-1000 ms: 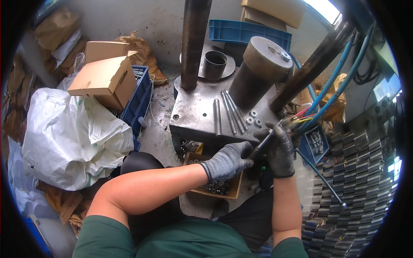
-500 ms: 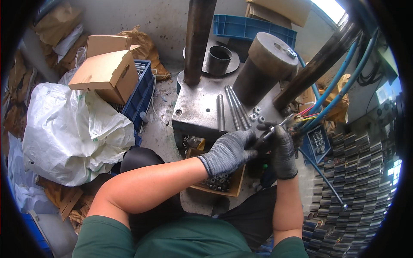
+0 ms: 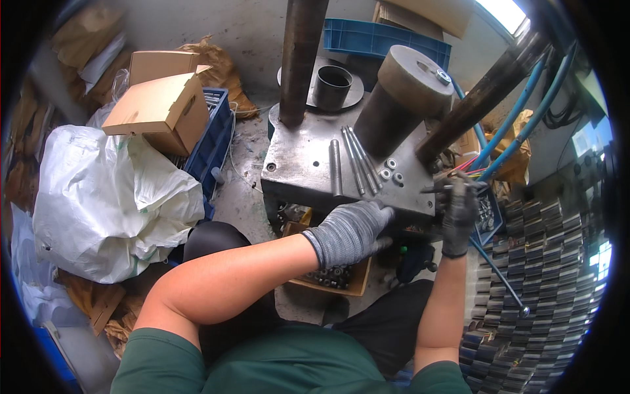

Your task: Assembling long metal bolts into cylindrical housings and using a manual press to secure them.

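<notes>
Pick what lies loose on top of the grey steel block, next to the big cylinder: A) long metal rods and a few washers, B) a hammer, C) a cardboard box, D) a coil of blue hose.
A: several long metal rods lie side by side on the steel block, with washers beside them near the big cylinder.

Metal rod (image 3: 438, 188): thin, grey, steel, lying roughly level at the right front corner of the steel machine block (image 3: 295, 174), one end pinched in the gloved right hand (image 3: 459, 209), the other end pointing left over the block's top. Left hand (image 3: 351, 231), grey knit glove, rests palm-down against the block's front edge, fingers spread toward the right. Whether it grips anything there can't be told. Block top is flat, scuffed, with bolt holes.
</notes>
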Demonstrator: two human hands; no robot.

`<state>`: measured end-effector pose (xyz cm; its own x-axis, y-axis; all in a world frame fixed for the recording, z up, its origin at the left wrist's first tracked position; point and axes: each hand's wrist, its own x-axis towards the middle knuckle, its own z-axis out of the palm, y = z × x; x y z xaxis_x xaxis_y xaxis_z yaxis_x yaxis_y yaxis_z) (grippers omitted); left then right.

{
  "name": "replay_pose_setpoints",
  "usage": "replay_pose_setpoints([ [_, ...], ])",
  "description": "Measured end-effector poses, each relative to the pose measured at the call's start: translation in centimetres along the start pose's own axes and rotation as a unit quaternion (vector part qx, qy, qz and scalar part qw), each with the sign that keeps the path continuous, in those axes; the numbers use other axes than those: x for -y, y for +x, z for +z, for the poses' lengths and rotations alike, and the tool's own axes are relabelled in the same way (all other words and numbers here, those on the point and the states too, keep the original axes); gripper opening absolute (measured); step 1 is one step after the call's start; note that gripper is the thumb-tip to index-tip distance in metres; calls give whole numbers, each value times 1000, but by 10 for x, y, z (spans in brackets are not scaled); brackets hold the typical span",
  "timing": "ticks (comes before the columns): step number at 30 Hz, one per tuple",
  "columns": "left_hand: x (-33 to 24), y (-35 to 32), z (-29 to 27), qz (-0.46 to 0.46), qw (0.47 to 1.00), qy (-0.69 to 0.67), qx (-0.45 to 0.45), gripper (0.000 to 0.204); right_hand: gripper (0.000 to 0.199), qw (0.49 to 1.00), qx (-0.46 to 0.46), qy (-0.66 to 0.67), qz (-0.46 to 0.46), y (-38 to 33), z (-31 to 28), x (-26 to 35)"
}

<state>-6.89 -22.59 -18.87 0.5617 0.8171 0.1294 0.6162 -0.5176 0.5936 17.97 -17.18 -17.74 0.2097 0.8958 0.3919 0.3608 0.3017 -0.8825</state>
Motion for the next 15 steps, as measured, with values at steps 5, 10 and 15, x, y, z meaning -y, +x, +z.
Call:
replay_pose_setpoints([
  [5,4,-9,18,71,985,91,128,40,28,986,65,14,150,19,0,-50],
  [10,1,-8,30,108,958,125,236,41,27,989,53,46,131,5,-9,-49],
  [15,3,-10,11,108,959,139,221,43,27,986,102,56,119,-21,-47,-29],
])
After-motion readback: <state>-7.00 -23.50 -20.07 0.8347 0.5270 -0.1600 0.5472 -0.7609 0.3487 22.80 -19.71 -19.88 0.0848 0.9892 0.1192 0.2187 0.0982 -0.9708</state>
